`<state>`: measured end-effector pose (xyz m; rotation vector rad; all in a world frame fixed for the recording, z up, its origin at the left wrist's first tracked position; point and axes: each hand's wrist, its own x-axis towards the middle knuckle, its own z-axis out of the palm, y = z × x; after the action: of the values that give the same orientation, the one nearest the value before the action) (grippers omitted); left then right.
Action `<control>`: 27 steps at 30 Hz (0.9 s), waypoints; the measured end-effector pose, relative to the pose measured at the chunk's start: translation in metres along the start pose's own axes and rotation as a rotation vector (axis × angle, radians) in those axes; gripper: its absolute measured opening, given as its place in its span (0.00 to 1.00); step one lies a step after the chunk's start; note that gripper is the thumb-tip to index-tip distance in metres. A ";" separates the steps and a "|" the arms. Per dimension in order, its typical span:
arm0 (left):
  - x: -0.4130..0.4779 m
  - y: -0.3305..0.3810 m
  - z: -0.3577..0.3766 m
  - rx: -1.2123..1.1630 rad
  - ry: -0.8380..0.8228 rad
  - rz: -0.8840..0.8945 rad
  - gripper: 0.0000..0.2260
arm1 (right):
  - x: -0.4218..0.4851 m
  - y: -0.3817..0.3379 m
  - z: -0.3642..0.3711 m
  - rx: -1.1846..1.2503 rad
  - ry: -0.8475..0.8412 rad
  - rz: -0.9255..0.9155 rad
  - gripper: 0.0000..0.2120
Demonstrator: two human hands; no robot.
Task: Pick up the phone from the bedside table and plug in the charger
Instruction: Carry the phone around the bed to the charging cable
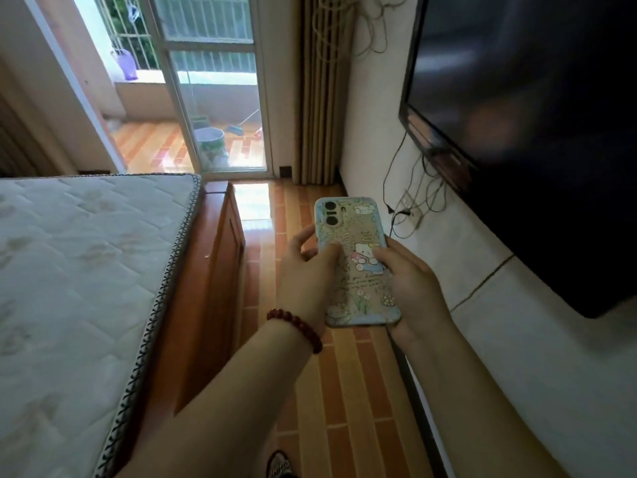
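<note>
Glossy cartoon-cased phone (356,262), both hands.

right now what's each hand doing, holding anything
Left hand: closed on the phone, thumb across its back.
Right hand: closed on the same phone from its right edge.

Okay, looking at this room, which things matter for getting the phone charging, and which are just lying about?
For the job:
phone, held back-up in both hands: left hand, right hand
wall socket with cables hanging by it

Just lying about:
mattress
TV
curtain
bucket on the balcony
</note>
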<state>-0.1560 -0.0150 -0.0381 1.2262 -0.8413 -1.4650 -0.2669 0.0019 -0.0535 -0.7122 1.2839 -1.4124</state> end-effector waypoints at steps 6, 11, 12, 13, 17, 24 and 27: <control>0.133 0.047 -0.003 0.004 0.017 0.014 0.21 | 0.126 -0.016 0.063 -0.033 -0.021 0.010 0.15; 0.234 0.069 0.012 -0.025 -0.018 -0.059 0.20 | 0.222 -0.026 0.085 -0.021 0.018 0.035 0.14; 0.246 0.071 0.015 -0.036 -0.024 -0.074 0.20 | 0.234 -0.026 0.086 -0.014 0.026 0.041 0.14; 0.261 0.074 0.019 -0.050 -0.028 -0.084 0.20 | 0.251 -0.028 0.089 -0.006 0.032 0.046 0.14; 0.354 0.088 0.043 -0.074 -0.023 -0.079 0.20 | 0.349 -0.041 0.104 -0.015 0.035 0.052 0.13; 0.508 0.138 0.084 -0.091 0.051 -0.005 0.16 | 0.514 -0.088 0.142 -0.073 -0.049 0.033 0.13; 0.562 0.155 0.091 -0.113 0.094 0.003 0.15 | 0.569 -0.102 0.163 -0.079 -0.062 0.047 0.11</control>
<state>-0.1921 -0.6039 -0.0207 1.1983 -0.6876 -1.4221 -0.3034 -0.5971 -0.0372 -0.7689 1.3056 -1.2982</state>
